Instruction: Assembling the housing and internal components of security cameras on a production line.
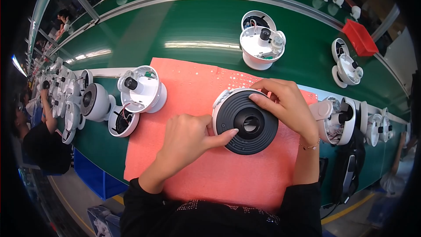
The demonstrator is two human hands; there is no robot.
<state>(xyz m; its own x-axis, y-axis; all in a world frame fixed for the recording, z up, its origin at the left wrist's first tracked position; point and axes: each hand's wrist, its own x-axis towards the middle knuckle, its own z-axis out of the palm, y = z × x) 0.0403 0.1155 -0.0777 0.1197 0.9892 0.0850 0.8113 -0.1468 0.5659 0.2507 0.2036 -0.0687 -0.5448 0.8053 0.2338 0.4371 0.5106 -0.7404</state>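
Above the pink foam mat (175, 158), both my hands grip a round camera head with a ringed black face (263, 138), a central lens opening and a white shell. My left hand (184, 138) is closed at its left edge, thumb pressed on the black face near the opening. My right hand (287, 105) grips the upper right rim, thumb on the face and fingers curled behind. Near the mat's left edge stands an opened white camera housing (151, 94) with its lens module and wires showing. Small clear discs (239, 79) dot the mat's far part.
Another opened camera housing (262, 46) stands on the green conveyor belt (188, 30), one more (348, 70) near a red bin (360, 38). White camera units crowd the left; an opened unit (337, 120) stands close to my right forearm. A co-worker (44, 145) sits far left.
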